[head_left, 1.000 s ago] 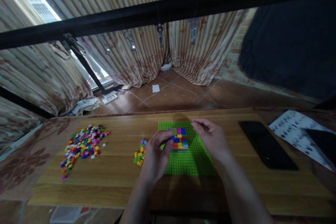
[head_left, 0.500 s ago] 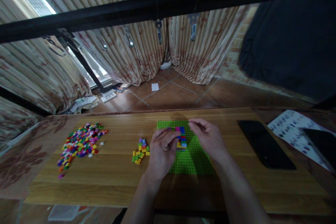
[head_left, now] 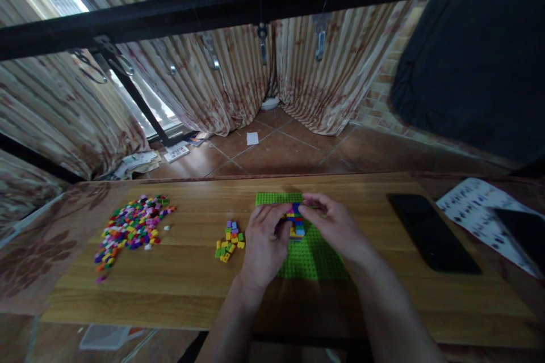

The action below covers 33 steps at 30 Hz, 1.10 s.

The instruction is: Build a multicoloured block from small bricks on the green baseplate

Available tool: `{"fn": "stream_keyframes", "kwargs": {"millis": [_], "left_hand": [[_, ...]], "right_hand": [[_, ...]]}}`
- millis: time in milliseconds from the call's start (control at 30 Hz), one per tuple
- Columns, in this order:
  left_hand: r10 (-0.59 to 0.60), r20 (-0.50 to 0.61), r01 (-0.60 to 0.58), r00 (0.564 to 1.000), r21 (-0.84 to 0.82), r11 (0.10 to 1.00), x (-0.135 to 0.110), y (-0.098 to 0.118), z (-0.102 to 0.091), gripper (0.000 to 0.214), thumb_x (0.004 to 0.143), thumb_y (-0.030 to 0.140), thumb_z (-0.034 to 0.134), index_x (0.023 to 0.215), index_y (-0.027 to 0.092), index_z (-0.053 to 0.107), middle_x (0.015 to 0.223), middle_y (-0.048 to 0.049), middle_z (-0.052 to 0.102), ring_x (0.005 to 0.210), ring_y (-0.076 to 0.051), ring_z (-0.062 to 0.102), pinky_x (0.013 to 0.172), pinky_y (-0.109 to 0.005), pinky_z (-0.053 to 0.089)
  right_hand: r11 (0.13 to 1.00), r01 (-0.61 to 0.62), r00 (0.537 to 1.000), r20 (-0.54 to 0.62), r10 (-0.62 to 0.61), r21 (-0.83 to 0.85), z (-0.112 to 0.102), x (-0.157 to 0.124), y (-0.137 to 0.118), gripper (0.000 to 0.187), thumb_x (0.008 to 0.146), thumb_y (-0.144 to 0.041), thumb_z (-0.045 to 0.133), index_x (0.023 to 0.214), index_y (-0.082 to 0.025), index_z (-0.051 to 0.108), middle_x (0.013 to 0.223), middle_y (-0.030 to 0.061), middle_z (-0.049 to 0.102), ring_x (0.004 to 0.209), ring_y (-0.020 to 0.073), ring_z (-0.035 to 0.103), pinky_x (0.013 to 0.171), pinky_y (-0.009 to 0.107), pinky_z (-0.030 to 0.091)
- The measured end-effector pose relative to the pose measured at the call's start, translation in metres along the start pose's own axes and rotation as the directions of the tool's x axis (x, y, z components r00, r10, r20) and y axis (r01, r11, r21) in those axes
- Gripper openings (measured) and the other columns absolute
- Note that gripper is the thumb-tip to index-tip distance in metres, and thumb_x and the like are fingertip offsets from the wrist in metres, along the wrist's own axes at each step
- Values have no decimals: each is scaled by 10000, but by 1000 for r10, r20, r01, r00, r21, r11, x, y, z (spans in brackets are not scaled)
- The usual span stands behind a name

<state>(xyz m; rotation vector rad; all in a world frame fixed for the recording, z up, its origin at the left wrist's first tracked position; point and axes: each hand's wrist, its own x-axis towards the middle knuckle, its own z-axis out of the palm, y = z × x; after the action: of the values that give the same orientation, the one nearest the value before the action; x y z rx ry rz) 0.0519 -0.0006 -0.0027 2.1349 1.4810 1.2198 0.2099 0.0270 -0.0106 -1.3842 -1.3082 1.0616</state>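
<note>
Right hand (head_left: 337, 228) has moved toward curled left hand (head_left: 264, 243), bricks (head_left: 299, 226) between them, pinching unclear.

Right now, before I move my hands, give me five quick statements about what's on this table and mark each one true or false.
1. The green baseplate lies on the wooden table. True.
2. The left hand and right hand are both close to the coloured brick build. True.
3. The larger brick pile lies right of the baseplate. False: the larger brick pile is left of it.
4. The smaller brick group sits between that pile and the left hand. True.
5. The black slab lies under the left hand. False: the black slab is off to the right of the baseplate.
</note>
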Motion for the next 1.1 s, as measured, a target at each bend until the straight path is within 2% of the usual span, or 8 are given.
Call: {"fn": "stream_keyframes", "kwargs": {"millis": [200, 500, 700, 1100], "left_hand": [[-46, -29, 47, 998, 4, 999, -1, -1, 3, 350, 786, 47, 634, 1102, 197, 634, 1148, -65, 658, 1089, -209, 570, 967, -403, 485], [-60, -51, 58, 997, -26, 998, -2, -4, 6, 356, 784, 55, 632, 1107, 206, 623, 1172, -70, 640, 1116, -216, 572, 998, -437, 485], [-73, -59, 67, 996, -91, 994, -3, -5, 4, 315, 844, 67, 552, 1116, 209, 623, 1165, -74, 639, 1123, -205, 578, 1006, -433, 490], [-77, -100, 69, 992, -83, 994, -1, -6, 8, 294, 822, 49, 563, 1071, 187, 632, 1133, -83, 644, 1092, -204, 593, 994, -433, 504]], "right_hand": [[998, -54, 997, 60, 56, -23, 10, -2, 2, 478, 701, -340, 709, 1140, -173, 620, 1053, 108, 685, 941, 235, 658, 815, 393, 529], [996, -47, 998, 40, 50, -77, 15, -1, -1, 361, 692, -269, 689, 1040, -173, 665, 970, 86, 718, 880, 235, 674, 820, 404, 526], [994, -34, 999, 11, 36, -108, 17, -2, -2, 328, 685, -258, 675, 1003, -179, 679, 940, 77, 728, 848, 228, 682, 803, 397, 536], [987, -64, 998, -19, 62, -147, 18, -3, -6, 351, 671, -247, 674, 1014, -174, 682, 921, 74, 741, 801, 219, 693, 762, 374, 552]]}}
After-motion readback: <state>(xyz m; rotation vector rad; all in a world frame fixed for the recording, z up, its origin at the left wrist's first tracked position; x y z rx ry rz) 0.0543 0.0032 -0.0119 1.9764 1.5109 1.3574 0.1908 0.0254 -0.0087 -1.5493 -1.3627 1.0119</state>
